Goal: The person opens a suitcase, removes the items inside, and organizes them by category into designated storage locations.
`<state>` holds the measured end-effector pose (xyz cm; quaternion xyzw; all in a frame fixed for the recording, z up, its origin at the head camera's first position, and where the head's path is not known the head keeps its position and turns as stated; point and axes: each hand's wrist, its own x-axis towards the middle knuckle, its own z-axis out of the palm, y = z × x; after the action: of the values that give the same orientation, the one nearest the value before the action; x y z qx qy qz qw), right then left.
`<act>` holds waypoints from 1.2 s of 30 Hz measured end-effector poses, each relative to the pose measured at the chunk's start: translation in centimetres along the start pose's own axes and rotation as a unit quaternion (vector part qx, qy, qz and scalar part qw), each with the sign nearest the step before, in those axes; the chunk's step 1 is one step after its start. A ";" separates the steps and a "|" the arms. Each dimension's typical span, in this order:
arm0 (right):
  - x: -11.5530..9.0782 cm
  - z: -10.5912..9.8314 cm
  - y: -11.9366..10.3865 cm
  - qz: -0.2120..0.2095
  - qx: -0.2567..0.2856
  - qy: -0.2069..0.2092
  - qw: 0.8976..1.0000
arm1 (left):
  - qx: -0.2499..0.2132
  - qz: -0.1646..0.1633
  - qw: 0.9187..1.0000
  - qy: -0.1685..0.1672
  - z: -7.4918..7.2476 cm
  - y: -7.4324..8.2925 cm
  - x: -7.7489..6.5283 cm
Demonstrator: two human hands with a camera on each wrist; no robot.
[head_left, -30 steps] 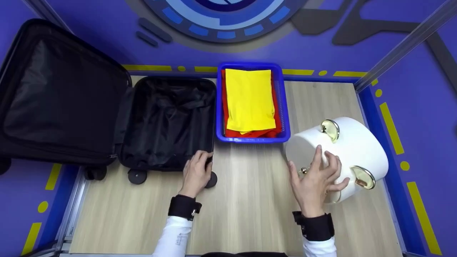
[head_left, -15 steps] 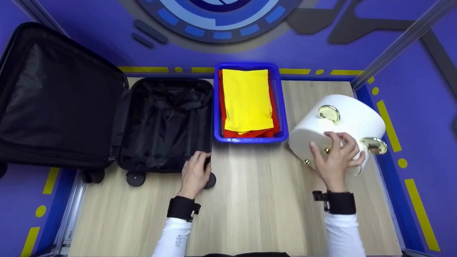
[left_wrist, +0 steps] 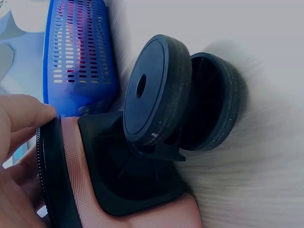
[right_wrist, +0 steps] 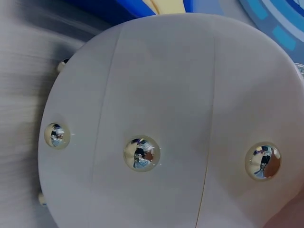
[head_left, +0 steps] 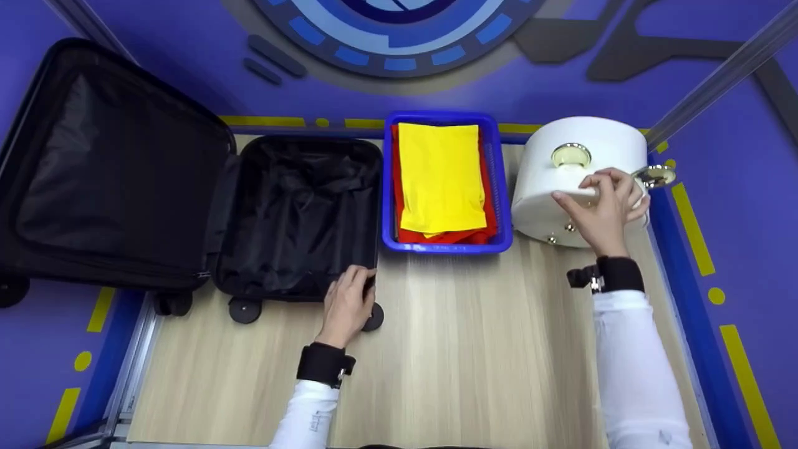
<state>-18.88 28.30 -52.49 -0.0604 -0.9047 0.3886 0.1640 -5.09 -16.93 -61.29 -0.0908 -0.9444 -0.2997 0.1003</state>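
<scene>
A black-lined suitcase (head_left: 299, 218) lies spread at the left, its lid (head_left: 118, 181) tilted up. My left hand (head_left: 349, 302) grips the rim at its near right corner. The left wrist view has a fingertip (left_wrist: 47, 111) on the zipped edge, with other fingers on the rim's inner side. At the back right stands a white rounded box (head_left: 592, 137) with gold round handles and small gold ball knobs. My right hand (head_left: 608, 209) touches its near upper edge, fingers spread and slightly bent. Seams and several ball knobs (right_wrist: 141, 153) fill the right wrist view.
A blue plastic basket (head_left: 449, 248) stands between the suitcase and the white box, holding folded yellow cloth (head_left: 439, 178) over red cloth (head_left: 408, 237). The suitcase's black wheels (left_wrist: 156, 90) stick out toward the near side. Blue walls bound the wooden tabletop (head_left: 449, 349).
The white box has moved away from me toward the back wall and turned, with my right hand following it. My left hand has stayed at the suitcase corner.
</scene>
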 end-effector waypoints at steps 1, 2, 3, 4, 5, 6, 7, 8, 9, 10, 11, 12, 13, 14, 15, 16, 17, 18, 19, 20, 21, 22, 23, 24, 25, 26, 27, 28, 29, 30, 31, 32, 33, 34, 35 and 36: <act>0.7 0.2 0.0 0.003 -0.003 -0.001 1.000 | 0.002 0.002 1.000 -0.001 0.1 0.0 0.0; 1.4 0.3 0.1 0.005 -0.006 -0.001 1.000 | 0.003 0.003 1.000 -0.001 0.1 0.1 0.0; 2.0 0.5 0.0 0.007 -0.009 -0.001 1.000 | 0.003 0.004 1.000 -0.003 0.2 0.2 0.0; 2.6 0.5 0.0 0.009 -0.014 -0.002 1.000 | 0.002 0.004 1.000 -0.004 0.2 0.3 0.0; 3.2 0.6 0.1 0.010 -0.019 -0.003 1.000 | 0.000 0.004 1.000 -0.007 0.3 0.3 0.0; 3.7 0.7 0.2 0.011 -0.024 -0.004 1.000 | 0.000 0.003 1.000 -0.009 0.3 0.3 0.0; 4.2 0.7 0.3 0.012 -0.028 -0.006 1.000 | -0.001 0.003 1.000 -0.012 0.4 0.4 0.0; 4.6 0.6 0.4 0.013 -0.032 -0.009 0.999 | -0.003 0.002 1.000 -0.016 0.4 0.5 -0.1; 5.1 0.6 0.5 0.015 -0.033 -0.013 0.999 | -0.003 0.000 1.000 -0.019 0.5 0.5 -0.1; 5.5 0.5 0.7 0.015 -0.036 -0.018 0.999 | -0.004 -0.001 1.000 -0.022 0.5 0.6 -0.1; 5.9 0.4 0.8 0.015 -0.034 -0.024 0.999 | -0.005 -0.002 1.000 -0.025 0.5 0.6 -0.1; 6.2 0.2 0.9 0.016 -0.032 -0.030 0.999 | -0.005 -0.002 1.000 -0.027 0.6 0.7 -0.1; 6.5 0.1 1.1 0.018 -0.031 -0.035 0.999 | -0.005 -0.001 1.000 -0.030 0.6 0.7 -0.1; 6.8 -0.1 1.2 0.021 -0.026 -0.041 0.999 | -0.005 0.000 0.999 -0.032 0.6 0.7 -0.1; 7.1 -0.4 1.4 0.022 -0.022 -0.046 0.998 | -0.005 0.002 0.999 -0.034 0.7 0.8 -0.1; 7.4 -0.6 1.5 0.023 -0.022 -0.050 0.998 | -0.006 0.004 0.999 -0.036 0.7 0.8 -0.1; 7.6 -0.7 1.6 0.025 -0.020 -0.054 0.998 | -0.007 0.005 0.999 -0.037 0.7 0.8 -0.1; 7.8 -0.8 1.6 0.026 -0.021 -0.058 0.998 | -0.006 0.007 0.999 -0.038 0.7 0.8 -0.1; 7.9 -0.9 1.7 0.026 -0.022 -0.060 0.998 | -0.006 0.007 0.999 -0.039 0.7 0.7 -0.1; 8.1 -1.0 1.7 0.025 -0.023 -0.062 0.998 | -0.007 0.007 0.999 -0.040 0.7 0.7 0.0; 8.1 -1.0 1.6 0.023 -0.026 -0.063 0.997 | -0.007 0.008 0.999 -0.042 0.7 0.7 0.1; 8.2 -1.0 1.6 0.021 -0.029 -0.063 0.997 | -0.008 0.008 0.999 -0.043 0.7 0.6 0.1; 8.2 -0.9 1.5 0.019 -0.031 -0.064 0.997 | -0.008 0.008 0.999 -0.046 0.6 0.6 0.2; 8.1 -0.8 1.4 0.016 -0.032 -0.065 0.997 | -0.008 0.008 0.999 -0.049 0.6 0.5 0.2; 8.0 -0.8 1.3 0.011 -0.033 -0.065 0.997 | -0.007 0.007 0.999 -0.051 0.5 0.5 0.3; 7.9 -0.7 1.2 0.007 -0.033 -0.065 0.997 | -0.007 0.007 0.999 -0.054 0.3 0.4 0.3; 7.8 -0.6 1.0 0.003 -0.033 -0.065 0.997 | -0.006 0.008 0.999 -0.053 0.2 0.3 0.5; 7.6 -0.5 0.8 -0.003 -0.034 -0.065 0.997 | -0.006 0.008 0.999 -0.053 0.0 0.2 0.6; 7.4 -0.3 0.6 -0.007 -0.036 -0.065 0.997 | -0.005 0.006 0.999 -0.052 -0.2 0.1 0.8; 7.1 -0.2 0.3 -0.011 -0.039 -0.064 0.997 | -0.003 0.004 0.999 -0.049 -0.4 0.0 1.0; 6.8 0.0 0.1 -0.017 -0.042 -0.061 0.997 | 0.000 0.002 0.999 -0.046 -0.7 -0.1 1.3; 6.3 0.3 -0.1 -0.027 -0.049 -0.053 0.997 | 0.004 0.003 0.999 -0.041 -0.9 -0.3 1.6; 5.8 0.6 -0.2 -0.038 -0.058 -0.044 0.997 | 0.011 0.005 0.999 -0.035 -1.2 -0.6 1.9; 5.3 0.8 -0.2 -0.050 -0.068 -0.033 0.996 | 0.020 0.008 0.999 -0.028 -1.6 -0.8 2.3; 4.6 1.1 -0.1 -0.061 -0.077 -0.022 0.995 | 0.030 0.014 0.999 -0.019 -1.9 -1.1 2.6; 3.8 1.3 0.0 -0.072 -0.086 -0.011 0.994 | 0.042 0.021 0.999 -0.009 -2.3 -1.4 3.0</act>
<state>-22.94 28.31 -52.35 -0.0046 -0.9386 0.2968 0.1757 -7.96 -19.07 -59.50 -0.1089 -0.9549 -0.2567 0.1016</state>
